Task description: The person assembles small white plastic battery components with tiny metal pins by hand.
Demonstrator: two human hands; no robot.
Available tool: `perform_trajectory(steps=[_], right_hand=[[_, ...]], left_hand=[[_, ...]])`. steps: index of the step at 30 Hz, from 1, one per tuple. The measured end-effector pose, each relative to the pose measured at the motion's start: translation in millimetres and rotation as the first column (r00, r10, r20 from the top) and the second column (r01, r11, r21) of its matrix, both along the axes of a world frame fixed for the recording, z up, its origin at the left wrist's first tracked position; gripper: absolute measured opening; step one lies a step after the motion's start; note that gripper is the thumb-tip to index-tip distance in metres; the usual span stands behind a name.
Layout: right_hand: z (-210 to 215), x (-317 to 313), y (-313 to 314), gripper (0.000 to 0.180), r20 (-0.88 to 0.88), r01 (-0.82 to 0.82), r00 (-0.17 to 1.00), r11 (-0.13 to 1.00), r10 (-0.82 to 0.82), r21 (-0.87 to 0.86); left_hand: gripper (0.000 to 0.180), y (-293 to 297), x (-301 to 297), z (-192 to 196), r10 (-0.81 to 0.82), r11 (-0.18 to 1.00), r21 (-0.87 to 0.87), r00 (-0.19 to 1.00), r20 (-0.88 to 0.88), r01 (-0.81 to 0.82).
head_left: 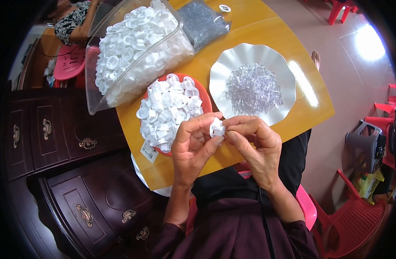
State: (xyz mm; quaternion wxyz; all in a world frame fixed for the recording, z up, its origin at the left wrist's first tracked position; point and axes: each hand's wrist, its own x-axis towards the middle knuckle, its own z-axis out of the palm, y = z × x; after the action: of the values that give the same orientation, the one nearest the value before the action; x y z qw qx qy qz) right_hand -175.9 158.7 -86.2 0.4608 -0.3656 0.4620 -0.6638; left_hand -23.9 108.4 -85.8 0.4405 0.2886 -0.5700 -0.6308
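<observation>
My left hand (190,144) pinches a small white plastic fitting (216,128), a round piece with a boxy middle, between thumb and fingers. Close against its right side, my right hand (259,142) has thumb and fingertips pressed together on a thin clear piece (226,129), mostly hidden by the fingers. Just beyond my left hand, an orange-red bowl (205,96) is heaped with white fittings (170,108) of the same kind. Past my right hand stands a white scalloped plate (221,58) holding a pile of thin clear plastic pieces (255,90).
A big clear bin (91,88) full of white fittings stands at the table's far left, beside a bag of clear pieces (203,23). The yellow table (312,101) has a curved edge. Dark drawers (83,181) stand left; red chairs (353,220) are right. Another person (77,21) sits far left.
</observation>
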Motion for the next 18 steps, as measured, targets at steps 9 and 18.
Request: perform_trajectory(steps=[9, 18], right_hand=[[-1.5, -7.0, 2.1, 0.009, 0.008, -0.015, 1.0, 0.999, 0.015, 0.05], [3.0, -8.6, 6.3, 0.007, 0.289, -0.12, 0.955, 0.978, 0.068, 0.168]], left_hand=[[0.044, 0.3, 6.5, 6.1, -0.047, 0.999, 0.01, 0.999, -0.002, 0.047], [0.044, -4.2, 5.5, 4.7, 0.036, 0.961, -0.275, 0.973, 0.23, 0.03]])
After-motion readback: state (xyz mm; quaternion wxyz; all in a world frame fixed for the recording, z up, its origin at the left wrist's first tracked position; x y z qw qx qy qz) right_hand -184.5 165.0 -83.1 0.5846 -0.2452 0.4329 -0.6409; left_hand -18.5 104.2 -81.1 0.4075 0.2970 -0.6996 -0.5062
